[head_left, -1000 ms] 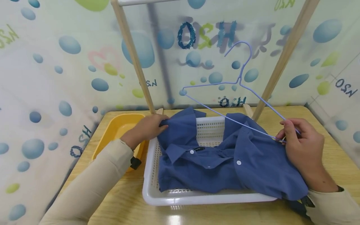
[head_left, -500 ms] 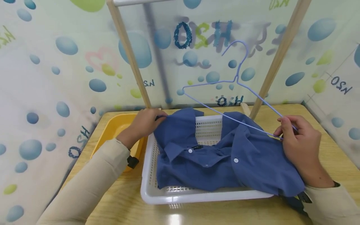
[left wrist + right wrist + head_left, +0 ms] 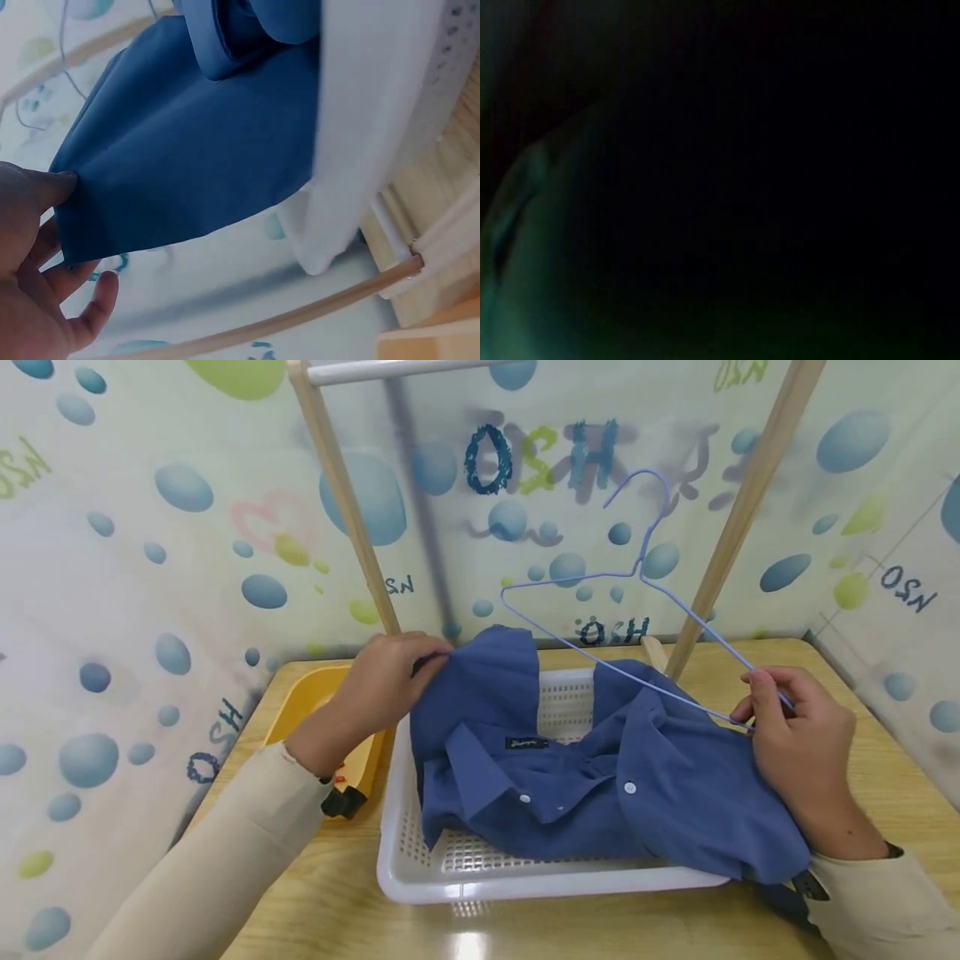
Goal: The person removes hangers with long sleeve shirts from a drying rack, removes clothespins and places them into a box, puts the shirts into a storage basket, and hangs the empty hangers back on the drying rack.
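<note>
The blue shirt [image 3: 585, 810] lies spread in the white basket [image 3: 570, 889] and spills over its right rim, with a dark label [image 3: 527, 743] and white buttons showing. Above the basket's rear left corner, the left hand [image 3: 382, 681] lifts a shirt edge, its grip closed in a pinch between thumb and fingers. To the basket's right, the right hand [image 3: 798, 743] has its grip curled round one end of a blue hanger [image 3: 642, 553], which reaches over the basket, hook upward; whether the hanger touches the shirt I cannot tell. Left of the basket sits a yellow tray [image 3: 311, 689]. Wooden posts [image 3: 348, 510] rise behind the basket on the worktop [image 3: 360, 893], before a patterned wall [image 3: 225, 535].
</note>
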{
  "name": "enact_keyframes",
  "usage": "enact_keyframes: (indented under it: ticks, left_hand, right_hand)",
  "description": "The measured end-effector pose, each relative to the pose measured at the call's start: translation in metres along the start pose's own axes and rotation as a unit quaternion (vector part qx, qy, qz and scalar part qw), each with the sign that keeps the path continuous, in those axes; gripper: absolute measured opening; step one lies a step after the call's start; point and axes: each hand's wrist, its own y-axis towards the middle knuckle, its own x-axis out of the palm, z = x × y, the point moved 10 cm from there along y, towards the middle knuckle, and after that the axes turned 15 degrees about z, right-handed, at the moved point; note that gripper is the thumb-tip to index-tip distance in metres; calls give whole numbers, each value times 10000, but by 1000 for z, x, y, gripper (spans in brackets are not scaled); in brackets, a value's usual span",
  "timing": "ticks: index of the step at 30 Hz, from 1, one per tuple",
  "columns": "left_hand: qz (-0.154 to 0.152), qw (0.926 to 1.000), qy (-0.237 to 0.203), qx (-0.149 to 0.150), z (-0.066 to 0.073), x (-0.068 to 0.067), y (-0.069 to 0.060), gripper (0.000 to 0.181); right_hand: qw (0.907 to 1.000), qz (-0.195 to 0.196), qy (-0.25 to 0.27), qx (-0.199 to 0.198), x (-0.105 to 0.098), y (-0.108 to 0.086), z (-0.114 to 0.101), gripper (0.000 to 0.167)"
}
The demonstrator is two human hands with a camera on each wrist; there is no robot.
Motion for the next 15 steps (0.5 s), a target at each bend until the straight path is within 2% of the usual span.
enact_keyframes:
  ticks: [10,15]
  left_hand:
    - [504,9977,-143,420,43,-35,-13,17]
    - [538,9948,-304,810,68,-43,-21,17]
  right_hand:
    - [10000,-25,0,47,1,-2,1,18]
    - [10000,-25,-32,9,1,-1,1,18]
